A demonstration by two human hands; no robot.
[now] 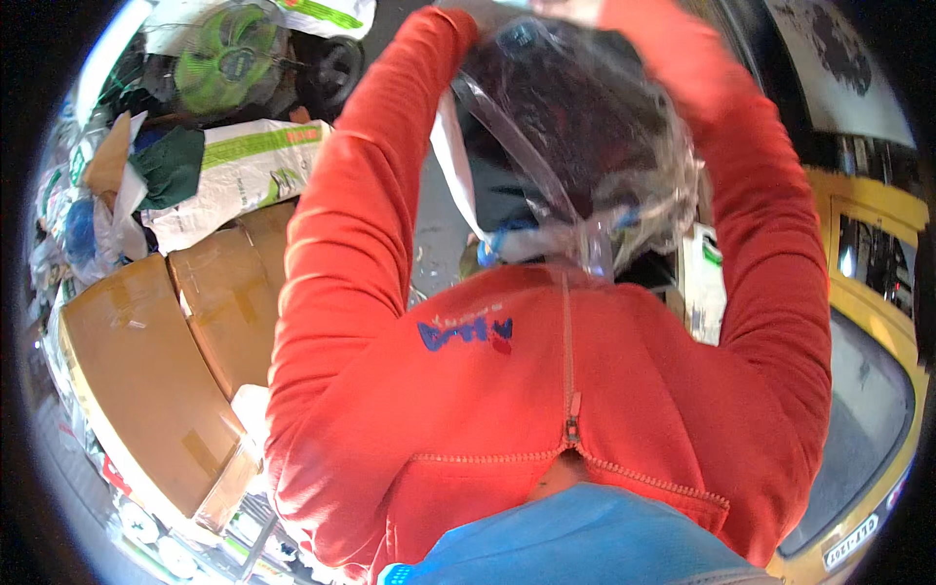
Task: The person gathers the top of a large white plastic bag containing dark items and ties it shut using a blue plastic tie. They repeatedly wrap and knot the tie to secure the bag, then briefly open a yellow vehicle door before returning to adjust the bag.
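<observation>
cardboard boxes [146, 390] at left, both red-sleeved arms up around a clear plastic bag [585, 136], hand grip hidden

Cardboard boxes [146, 390] left, vehicle [868, 429] right.

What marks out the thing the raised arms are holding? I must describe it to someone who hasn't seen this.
Start at the orange zip-up top filling the middle of the view, then follow both orange sleeves upward. Between them, held up near the top edge, is a crumpled clear plastic bag with dark contents. Unlike the brown cardboard boxes and white printed sacks on the left, it is see-through and glossy.
</observation>
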